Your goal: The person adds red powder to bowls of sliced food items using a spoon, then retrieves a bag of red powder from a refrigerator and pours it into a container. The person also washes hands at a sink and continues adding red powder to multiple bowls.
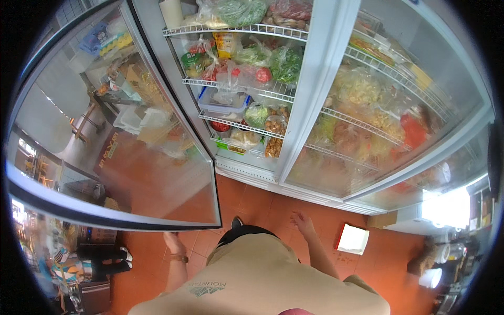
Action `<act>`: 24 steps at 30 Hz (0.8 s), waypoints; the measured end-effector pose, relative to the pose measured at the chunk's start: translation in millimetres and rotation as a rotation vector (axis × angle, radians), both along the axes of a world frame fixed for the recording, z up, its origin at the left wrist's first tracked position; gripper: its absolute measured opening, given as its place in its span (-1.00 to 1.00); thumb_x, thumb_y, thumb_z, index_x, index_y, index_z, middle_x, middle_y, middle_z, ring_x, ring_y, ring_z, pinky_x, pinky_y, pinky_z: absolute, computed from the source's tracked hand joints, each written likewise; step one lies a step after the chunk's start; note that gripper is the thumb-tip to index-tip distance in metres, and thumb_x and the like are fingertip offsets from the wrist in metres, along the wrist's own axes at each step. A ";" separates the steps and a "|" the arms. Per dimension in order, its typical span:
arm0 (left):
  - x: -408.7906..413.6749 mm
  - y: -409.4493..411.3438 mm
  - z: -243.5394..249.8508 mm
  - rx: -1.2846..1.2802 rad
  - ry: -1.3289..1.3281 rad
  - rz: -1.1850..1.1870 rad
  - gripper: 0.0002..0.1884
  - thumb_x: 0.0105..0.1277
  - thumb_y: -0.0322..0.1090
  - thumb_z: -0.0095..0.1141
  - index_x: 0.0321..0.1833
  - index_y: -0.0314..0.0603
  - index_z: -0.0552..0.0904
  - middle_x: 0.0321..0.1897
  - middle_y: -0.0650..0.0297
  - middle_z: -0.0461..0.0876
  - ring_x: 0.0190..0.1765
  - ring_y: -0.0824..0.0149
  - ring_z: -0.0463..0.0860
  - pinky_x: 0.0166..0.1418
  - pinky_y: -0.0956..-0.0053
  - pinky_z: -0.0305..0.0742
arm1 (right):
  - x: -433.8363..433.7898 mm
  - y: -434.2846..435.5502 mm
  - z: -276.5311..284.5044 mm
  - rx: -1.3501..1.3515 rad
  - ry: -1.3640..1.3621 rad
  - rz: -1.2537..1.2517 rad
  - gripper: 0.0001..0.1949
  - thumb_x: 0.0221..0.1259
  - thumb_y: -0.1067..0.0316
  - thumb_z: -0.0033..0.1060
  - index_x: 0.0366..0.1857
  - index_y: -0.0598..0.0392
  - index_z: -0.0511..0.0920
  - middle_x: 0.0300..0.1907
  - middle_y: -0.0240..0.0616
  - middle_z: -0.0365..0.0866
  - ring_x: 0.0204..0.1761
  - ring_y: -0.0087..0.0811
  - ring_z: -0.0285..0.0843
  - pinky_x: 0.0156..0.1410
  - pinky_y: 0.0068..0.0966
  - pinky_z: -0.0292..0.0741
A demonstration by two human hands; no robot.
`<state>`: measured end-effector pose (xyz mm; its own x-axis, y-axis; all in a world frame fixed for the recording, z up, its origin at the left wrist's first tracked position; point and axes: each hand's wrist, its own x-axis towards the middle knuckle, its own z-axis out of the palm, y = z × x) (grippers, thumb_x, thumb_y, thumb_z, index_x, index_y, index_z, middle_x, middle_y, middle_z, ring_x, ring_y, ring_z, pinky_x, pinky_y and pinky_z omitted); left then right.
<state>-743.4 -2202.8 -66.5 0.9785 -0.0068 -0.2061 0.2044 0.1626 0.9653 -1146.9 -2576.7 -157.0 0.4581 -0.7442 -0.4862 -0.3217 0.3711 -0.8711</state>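
An upright glass-door refrigerator stands before me, its left glass door (169, 157) swung open and its right glass door (378, 130) closed. My left hand (174, 243) is at the lower edge of the open door; the door's frame covers its fingers, so its grip cannot be made out. Over the floor tiles, my right hand (302, 222) hangs with its fingers apart and nothing in it. On the wire shelves lie bagged green vegetables (286, 65), a plastic container with a blue-edged lid (223, 100), a cabbage (256, 114) in plastic and a yellow packet (225, 44).
A white tray or box lid (353, 239) with a red edge lies on the tiled floor to the right. A person in dark trousers (110, 262) is at the far left. White round containers (430, 278) stand at the far right.
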 end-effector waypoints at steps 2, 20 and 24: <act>32.1 30.0 -2.9 0.020 0.022 -0.001 -0.74 0.70 -0.08 0.03 -0.18 0.05 0.64 -0.33 0.51 0.56 -0.28 0.52 0.51 -0.15 0.47 0.43 | 20.6 -8.0 13.5 -0.050 0.043 0.077 -0.60 0.62 0.14 0.30 0.36 0.09 0.66 -0.02 -0.27 0.83 -0.10 -0.50 0.76 -0.03 -0.51 0.66; 133.5 58.0 -141.9 0.135 0.549 0.105 -0.86 0.63 -0.20 0.21 -0.01 -0.09 0.66 -0.37 0.36 0.57 -0.32 0.32 0.55 -0.21 0.28 0.48 | 375.8 -198.5 308.6 -1.127 -0.224 -0.059 -0.71 0.69 0.37 0.11 0.31 0.17 0.66 0.13 -0.08 0.80 0.16 -0.30 0.76 0.32 -0.45 0.57; 153.6 39.6 -135.2 0.194 0.592 0.004 -0.86 0.63 -0.21 0.20 0.00 -0.10 0.67 -0.34 0.34 0.58 -0.29 0.31 0.56 -0.19 0.27 0.49 | 480.3 -380.7 366.5 -1.256 0.026 -0.153 -0.53 0.61 -0.08 0.18 0.32 0.05 0.68 0.21 -0.05 0.80 0.19 -0.09 0.80 0.32 -0.21 0.65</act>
